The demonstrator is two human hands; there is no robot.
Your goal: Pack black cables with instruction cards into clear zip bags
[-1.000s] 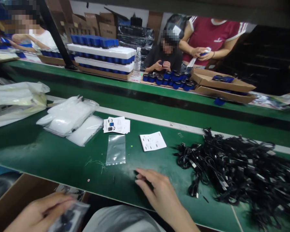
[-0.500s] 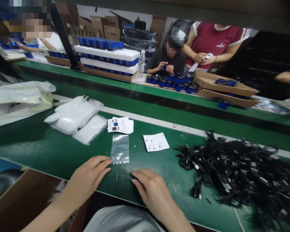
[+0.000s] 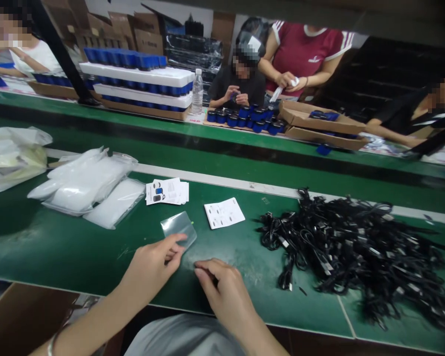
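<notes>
My left hand (image 3: 152, 264) pinches the lower corner of a clear zip bag (image 3: 178, 229), which lies tilted and partly raised off the green bench top (image 3: 107, 247). My right hand (image 3: 222, 289) rests on the bench with its fingers curled together, and nothing shows in them. Two printed white instruction sheets (image 3: 166, 192) (image 3: 224, 213) lie just beyond the bag. To the right sits a tangled heap of black cables (image 3: 348, 247). Several white bags of soft filling (image 3: 89, 183) lie to the left.
A cardboard box (image 3: 22, 321) stands below the bench's near edge. Across the bench, co-workers (image 3: 237, 81) (image 3: 304, 54) handle small items near blue-capped containers (image 3: 241, 118), white trays (image 3: 137, 81), a water bottle (image 3: 197, 92) and a cardboard tray (image 3: 319, 121).
My left hand first held a bag of dark items low at the left, then came to the clear bag and now pinches it, turning it. My right hand curled closer together, and the small black piece no longer shows.
</notes>
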